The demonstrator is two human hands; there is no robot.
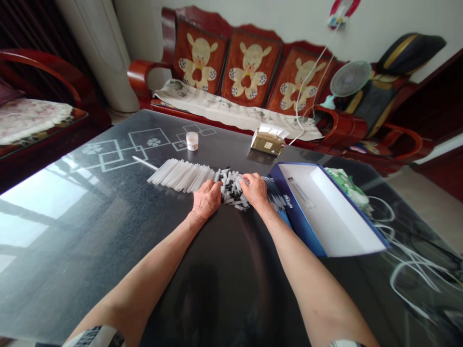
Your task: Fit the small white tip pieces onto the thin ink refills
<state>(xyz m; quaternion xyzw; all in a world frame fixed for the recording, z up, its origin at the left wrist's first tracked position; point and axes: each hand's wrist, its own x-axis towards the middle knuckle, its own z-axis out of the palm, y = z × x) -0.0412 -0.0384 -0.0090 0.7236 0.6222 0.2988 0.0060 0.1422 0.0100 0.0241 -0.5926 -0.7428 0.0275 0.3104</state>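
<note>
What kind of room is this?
Most likely a home living room: a carved wooden sofa with bear-patterned cushions stands behind the low dark table, which also holds a tissue box.

The box (343, 212) is deep blue outside, white within. Left of it, the small caps (237, 205) mix black and white; farther left of it, the tubes (181, 176) are translucent white. The tabletop (108, 207) around it is black, with pale square outlines and flowers. Beyond it, the cushions (251, 72) are rust-brown with cream animals, their paws spotted. The bag (347, 187) right of it seems green and white, its print blurred.
</note>
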